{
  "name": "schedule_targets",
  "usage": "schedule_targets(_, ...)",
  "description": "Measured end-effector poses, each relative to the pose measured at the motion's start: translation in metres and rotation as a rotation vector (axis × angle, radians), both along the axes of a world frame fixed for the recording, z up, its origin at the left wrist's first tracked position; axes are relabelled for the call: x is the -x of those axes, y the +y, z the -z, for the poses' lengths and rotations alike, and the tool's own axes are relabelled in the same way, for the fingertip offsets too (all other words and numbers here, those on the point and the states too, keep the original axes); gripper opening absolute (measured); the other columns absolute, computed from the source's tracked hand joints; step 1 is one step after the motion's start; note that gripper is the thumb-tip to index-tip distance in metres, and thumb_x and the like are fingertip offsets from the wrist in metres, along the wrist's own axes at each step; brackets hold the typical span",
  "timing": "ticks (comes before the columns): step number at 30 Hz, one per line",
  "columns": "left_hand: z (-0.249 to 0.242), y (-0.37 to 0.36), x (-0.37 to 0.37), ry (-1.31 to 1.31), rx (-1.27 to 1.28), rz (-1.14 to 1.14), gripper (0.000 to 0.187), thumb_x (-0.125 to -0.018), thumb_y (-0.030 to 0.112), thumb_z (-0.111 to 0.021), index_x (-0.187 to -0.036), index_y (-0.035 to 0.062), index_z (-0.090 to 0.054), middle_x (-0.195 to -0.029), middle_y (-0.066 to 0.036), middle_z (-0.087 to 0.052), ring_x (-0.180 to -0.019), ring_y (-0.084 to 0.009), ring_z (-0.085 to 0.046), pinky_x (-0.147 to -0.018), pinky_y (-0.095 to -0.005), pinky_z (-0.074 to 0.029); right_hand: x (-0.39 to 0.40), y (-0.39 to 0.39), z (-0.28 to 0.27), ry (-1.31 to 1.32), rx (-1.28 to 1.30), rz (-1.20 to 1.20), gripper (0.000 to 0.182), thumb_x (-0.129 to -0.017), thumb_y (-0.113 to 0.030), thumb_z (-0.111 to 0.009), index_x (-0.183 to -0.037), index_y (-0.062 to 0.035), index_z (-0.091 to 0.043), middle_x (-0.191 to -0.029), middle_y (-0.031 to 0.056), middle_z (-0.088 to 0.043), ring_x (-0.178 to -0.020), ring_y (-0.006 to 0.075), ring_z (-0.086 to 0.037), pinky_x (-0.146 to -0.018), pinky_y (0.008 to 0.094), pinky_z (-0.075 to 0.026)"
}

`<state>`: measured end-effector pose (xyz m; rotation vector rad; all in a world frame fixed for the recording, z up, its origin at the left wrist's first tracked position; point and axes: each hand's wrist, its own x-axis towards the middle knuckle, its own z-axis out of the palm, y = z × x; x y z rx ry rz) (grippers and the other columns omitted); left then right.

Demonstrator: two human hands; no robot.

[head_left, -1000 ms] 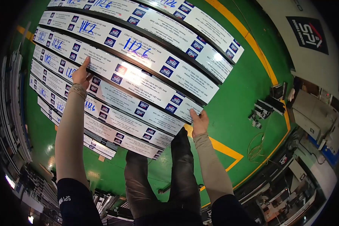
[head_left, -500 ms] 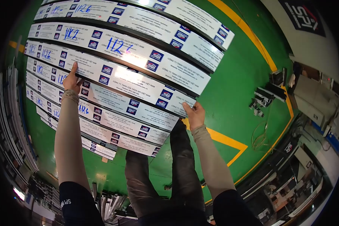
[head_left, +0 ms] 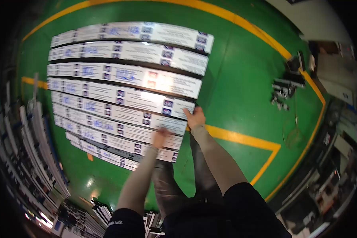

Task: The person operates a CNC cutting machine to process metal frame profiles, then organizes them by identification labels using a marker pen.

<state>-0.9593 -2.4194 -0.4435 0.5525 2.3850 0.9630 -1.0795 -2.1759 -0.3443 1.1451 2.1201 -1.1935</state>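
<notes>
Several long bars in white printed film, marked with blue handwriting, lie side by side in front of me. My right hand (head_left: 196, 118) is at the right end of one film-wrapped bar (head_left: 139, 97), thumb on its top face and fingers round the end. Smeared by motion, my left hand (head_left: 160, 137) is over the neighbouring film-wrapped bar (head_left: 127, 115), closer to my body. Its fingers are blurred, and I cannot tell whether it grips anything. Dark gaps separate the bars on the far side.
Green floor (head_left: 242, 91) with yellow lines (head_left: 242, 135) surrounds the bars. Dark metal pieces (head_left: 283, 89) lie at the right, near a thin loop of cable. Long profiles (head_left: 35, 142) are stacked along the left, and more profile ends (head_left: 101, 210) stand behind me.
My left hand has left the bar's left part and moved right, towards my body. My right hand stays at the bar's right end. The view has shifted, showing the whole row.
</notes>
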Motion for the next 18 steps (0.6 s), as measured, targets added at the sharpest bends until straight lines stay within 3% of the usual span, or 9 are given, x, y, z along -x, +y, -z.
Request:
schedule_targets(1, -0.002, 0.030, -0.051, -0.161, -0.027, 0.011, 0.030, -0.083, 0.028, -0.065, -0.101, 0.0046, -0.065, -0.104, -0.018, -0.064, -0.097, -0.0310, -0.062, -0.083, -0.0432, -0.051, -0.013, 0.006, 0.015, 0.075, 0.059, -0.030, 0.060, -0.074, -0.040, -0.078, -0.112, 0.0007, -0.054, -0.103, 0.0202, -0.068, -0.097, 0.0355, -0.065, -0.086, 0.0402, -0.050)
schedule_targets(2, -0.133, 0.102, -0.013, -0.839, 0.415, -0.315, 0.049, -0.075, 0.042, -0.073, -0.101, 0.0022, -0.064, -0.106, -0.022, -0.064, -0.098, -0.0331, -0.062, -0.086, -0.0444, -0.050, -0.005, 0.015, -0.016, 0.042, 0.092, -0.178, 0.055, -0.077, -0.032, -0.077, -0.114, 0.0008, -0.052, -0.110, 0.0195, -0.067, -0.103, 0.0314, -0.064, -0.089, 0.0379, -0.049)
schedule_targets(3, -0.164, 0.115, -0.028, -0.785, 0.272, -0.209, 0.057, -0.074, 0.047, -0.074, -0.105, 0.0008, -0.064, -0.107, -0.023, -0.064, -0.101, -0.0354, -0.062, -0.088, -0.0454, -0.049, -0.024, 0.022, 0.001, 0.337, 0.521, -0.070, 0.047, -0.080, -0.023, -0.075, -0.114, 0.0009, -0.051, -0.117, 0.0172, -0.064, -0.109, 0.0251, -0.062, -0.093, 0.0353, -0.047)
schedule_targets(4, -0.193, 0.129, -0.045, -0.731, 0.125, -0.108, 0.065, -0.072, 0.051, -0.075, -0.110, -0.0007, -0.063, -0.108, -0.024, -0.065, -0.103, -0.0377, -0.062, -0.090, -0.0464, -0.049, -0.023, 0.035, -0.012, 0.320, 0.537, -0.235, 0.039, -0.083, -0.023, -0.073, -0.108, 0.0010, -0.056, -0.109, 0.0140, -0.066, -0.098, 0.0274, -0.063, -0.084, 0.0396, -0.050)
schedule_targets(5, -0.229, 0.149, -0.043, -0.829, 0.123, -0.100, 0.069, -0.073, 0.050, -0.074, -0.118, -0.0009, -0.061, -0.113, -0.025, -0.063, -0.108, -0.0378, -0.061, -0.092, -0.0447, -0.048, -0.025, 0.049, -0.019, 0.145, 0.505, -0.355, 0.036, -0.083, -0.029, -0.073, -0.100, -0.0004, -0.059, -0.102, 0.0149, -0.067, -0.093, 0.0269, -0.064, -0.080, 0.0398, -0.050)
schedule_targets(6, -0.235, 0.168, -0.052, -0.833, 0.044, -0.091, 0.072, -0.075, 0.052, -0.072, -0.121, -0.0022, -0.059, -0.117, -0.025, -0.062, -0.110, -0.0380, -0.060, -0.094, -0.0434, -0.047, -0.003, 0.063, -0.068, 0.071, 0.111, -0.814, 0.035, -0.084, -0.035, -0.071, -0.092, -0.0017, -0.063, -0.091, 0.0159, -0.068, -0.086, 0.0268, -0.065, -0.075, 0.0386, -0.051)
schedule_targets(8, -0.262, 0.196, -0.063, -0.803, -0.156, -0.433, 0.074, -0.077, 0.055, -0.069, -0.121, -0.0031, -0.059, -0.120, -0.025, -0.061, -0.110, -0.0377, -0.060, -0.095, -0.0430, -0.047, -0.005, 0.103, -0.078, 0.164, 0.115, -0.853, 0.025, -0.086, -0.029, -0.065, -0.088, -0.0041, -0.066, -0.080, 0.0141, -0.068, -0.075, 0.0273, -0.066, -0.070, 0.0392, -0.051)
schedule_targets(12, -0.330, 0.187, -0.016, -0.685, -0.266, -0.731, 0.065, -0.083, 0.050, -0.067, -0.119, -0.0041, -0.059, -0.118, -0.022, -0.063, -0.107, -0.0316, -0.062, -0.093, -0.0395, -0.049, 0.017, 0.179, -0.106, 0.135, 0.042, -0.867, 0.023, -0.088, -0.022, -0.059, -0.087, -0.0001, -0.064, -0.076, 0.0105, -0.065, -0.067, 0.0194, -0.059, -0.063, 0.0350, -0.048)
schedule_targets(18, -0.332, 0.095, -0.026, -0.206, -0.235, -1.309, 0.037, -0.087, 0.037, -0.062, -0.101, 0.0038, -0.068, -0.096, -0.016, -0.070, -0.091, -0.0301, -0.066, -0.082, -0.0397, -0.051, 0.066, 0.225, -0.051, 0.073, 0.069, -0.903, 0.013, -0.084, -0.009, -0.054, -0.088, 0.0008, -0.060, -0.075, 0.0115, -0.060, -0.064, 0.0220, -0.056, -0.053, 0.0367, -0.044)
